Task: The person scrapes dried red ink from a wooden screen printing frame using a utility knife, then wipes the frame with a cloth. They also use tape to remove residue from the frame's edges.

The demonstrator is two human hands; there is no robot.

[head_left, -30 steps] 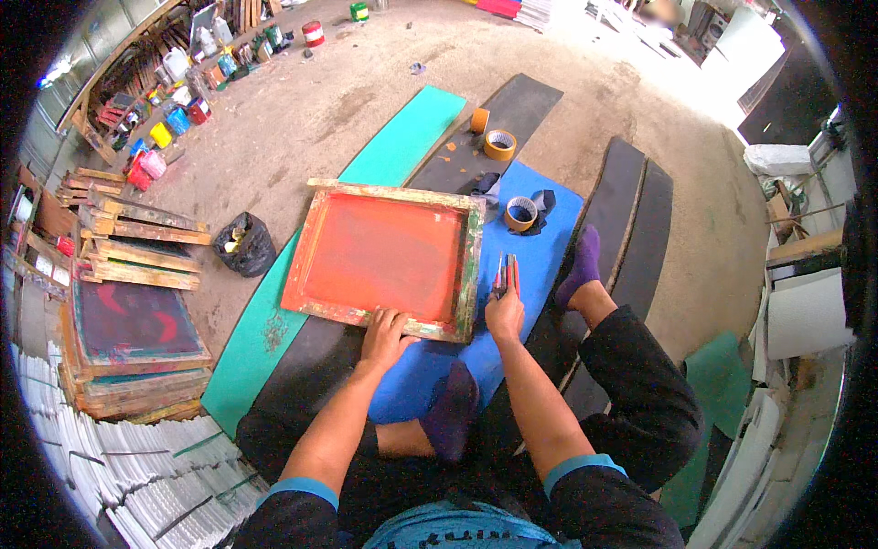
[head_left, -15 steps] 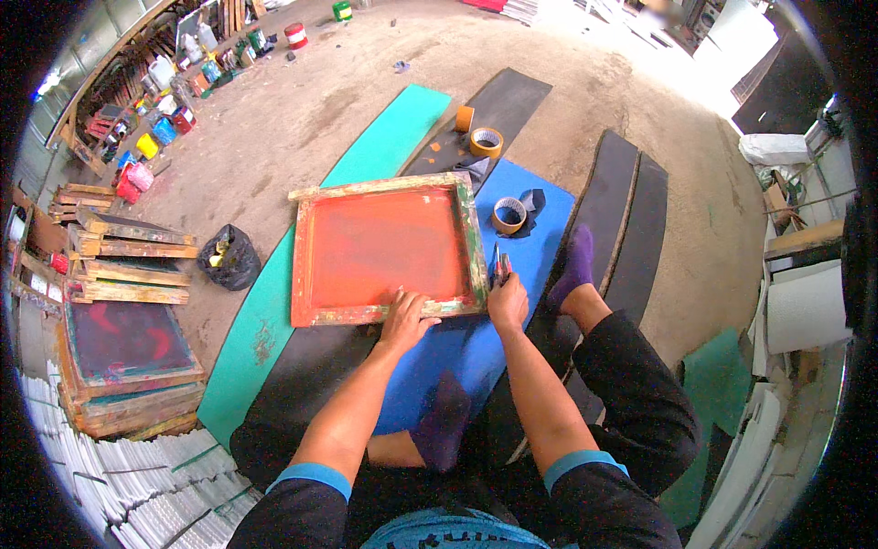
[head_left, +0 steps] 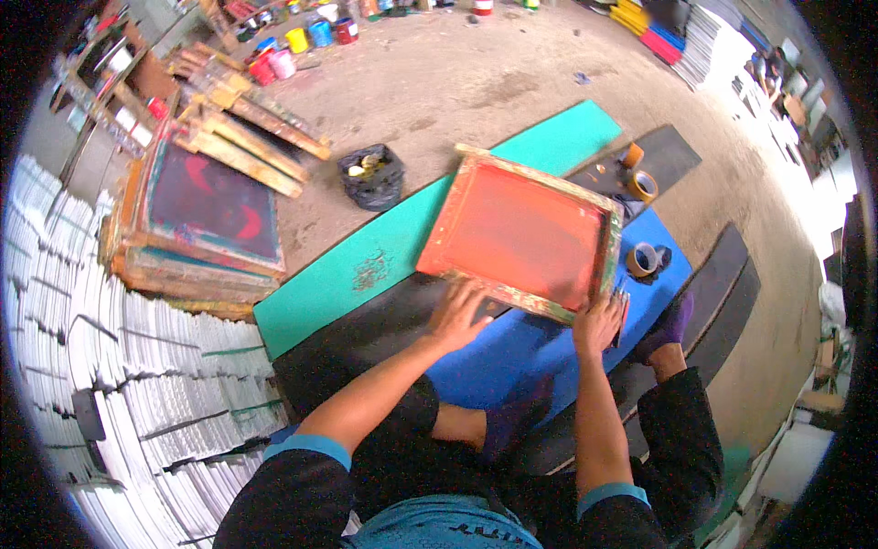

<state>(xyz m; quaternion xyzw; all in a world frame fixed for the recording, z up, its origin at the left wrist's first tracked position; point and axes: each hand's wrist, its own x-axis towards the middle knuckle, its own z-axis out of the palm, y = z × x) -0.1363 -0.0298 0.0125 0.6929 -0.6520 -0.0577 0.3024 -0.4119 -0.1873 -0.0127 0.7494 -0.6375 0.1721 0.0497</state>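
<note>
I see my left hand (head_left: 462,311) pressed flat on the near edge of the wooden frame (head_left: 523,233), its fingers spread and released rather than curled round anything, while my right hand (head_left: 596,322) sits at the frame's near right corner with its fingers clenched on a thin dark tool (head_left: 621,306) that pokes up beside the wood. The frame, stretched with an orange-red screen, lies tilted across the blue mat (head_left: 540,352) and a black board (head_left: 357,339), with a long green board (head_left: 393,252) running under its far left corner. Just beside the frame's right edge a roll of tape (head_left: 641,259) rests on the blue mat, and two more tape rolls (head_left: 639,176) lie farther off on another black board. A foot in a purple sock (head_left: 669,322) rests near my right hand. On the concrete floor (head_left: 457,82) a small black bag (head_left: 371,176) sits near the green board, a stack of other frames (head_left: 206,224) lies well to the left, and paint pots (head_left: 302,38) stand at the far edge
</note>
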